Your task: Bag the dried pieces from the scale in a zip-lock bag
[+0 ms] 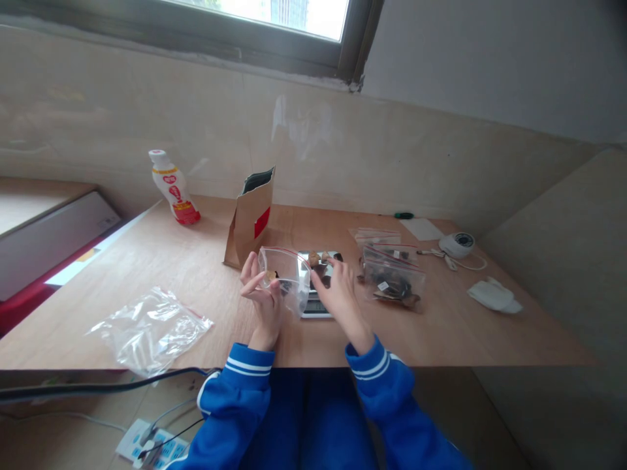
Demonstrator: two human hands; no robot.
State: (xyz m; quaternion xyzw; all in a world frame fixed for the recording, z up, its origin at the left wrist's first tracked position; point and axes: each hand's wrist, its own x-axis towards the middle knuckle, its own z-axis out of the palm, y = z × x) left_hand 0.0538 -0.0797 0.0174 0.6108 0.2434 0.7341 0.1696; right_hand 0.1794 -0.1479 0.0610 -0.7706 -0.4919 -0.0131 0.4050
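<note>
My left hand [264,297] grips a clear zip bag [287,263] with a red seal line, held tilted with its mouth toward the scale. A few tan and dark pieces show inside the bag. My right hand [337,294] reaches over a small digital scale [316,313], fingers at the dried brown and tan pieces [321,269] lying on its plate. Whether those fingers pinch a piece is hard to make out. Just right of the scale lie filled zip bags [394,281] of dark dried pieces with small white labels.
A brown paper pouch [249,222] stands behind my left hand, a white and red bottle [175,189] farther left. An empty plastic bag [154,329] lies at left front. Rightward are a white camera [456,245] with cable, a crumpled white tissue [494,295] and a green-handled tool [404,215].
</note>
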